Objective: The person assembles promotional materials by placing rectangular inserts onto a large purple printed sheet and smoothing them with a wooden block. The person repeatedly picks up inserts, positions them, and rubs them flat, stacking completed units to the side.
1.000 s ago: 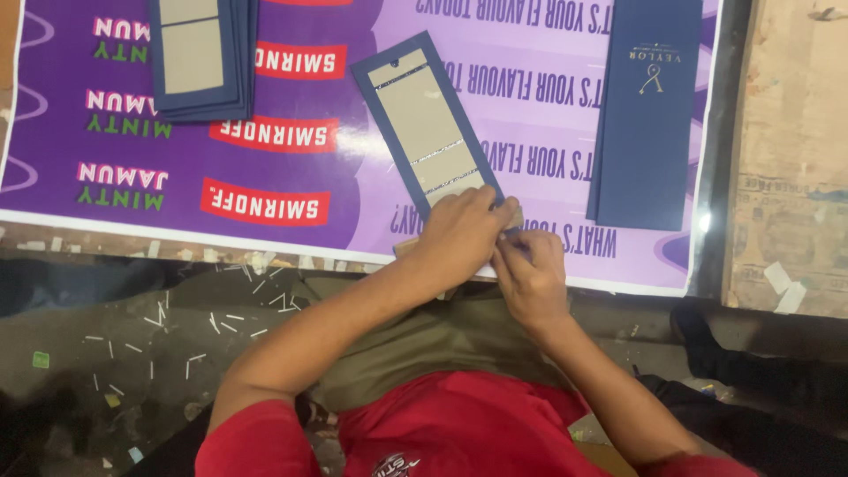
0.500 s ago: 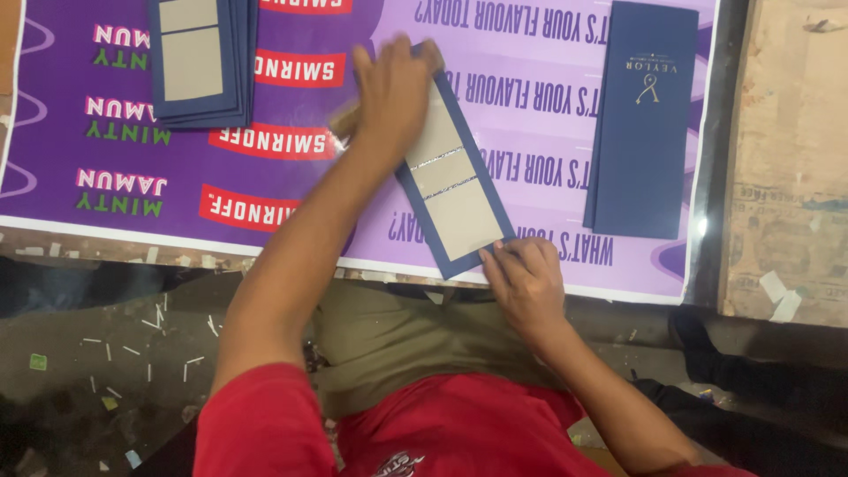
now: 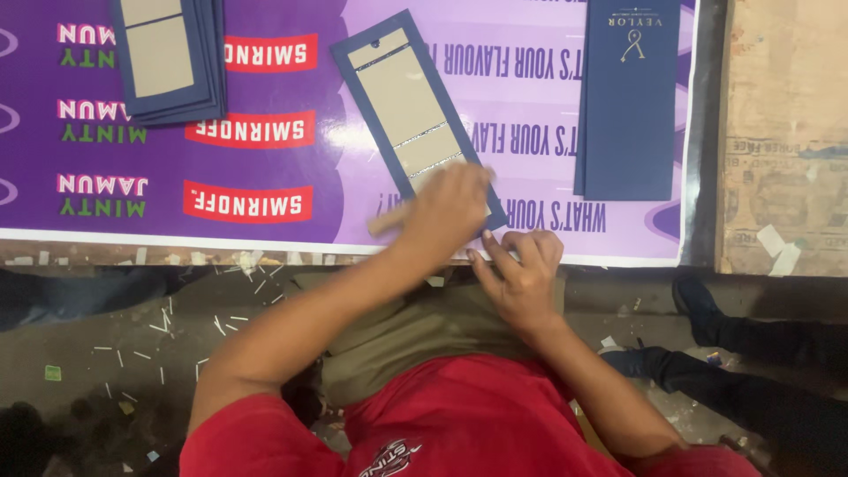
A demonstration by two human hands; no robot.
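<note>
A long navy cover sheet with tan cardboard panels point(image 3: 402, 97) lies tilted on the purple printed banner point(image 3: 521, 53). My left hand point(image 3: 446, 208) rests on the sheet's near end, closed around a small pale wooden stick point(image 3: 389, 219) that pokes out to the left. Just in front of that end, my right hand point(image 3: 521, 269) presses its fingertips on the banner's near edge and holds nothing that I can see.
A stack of the same navy covers with tan panels point(image 3: 168, 57) sits at the far left. A pile of closed navy folders point(image 3: 629, 97) lies at the right. A brown board point(image 3: 786, 132) is at the far right; paper scraps litter the floor point(image 3: 132, 344).
My left hand slid from the sheet's near end up to its far end and has come back down to the near end. The sheet shifted slightly. My right hand stayed at the near edge.
</note>
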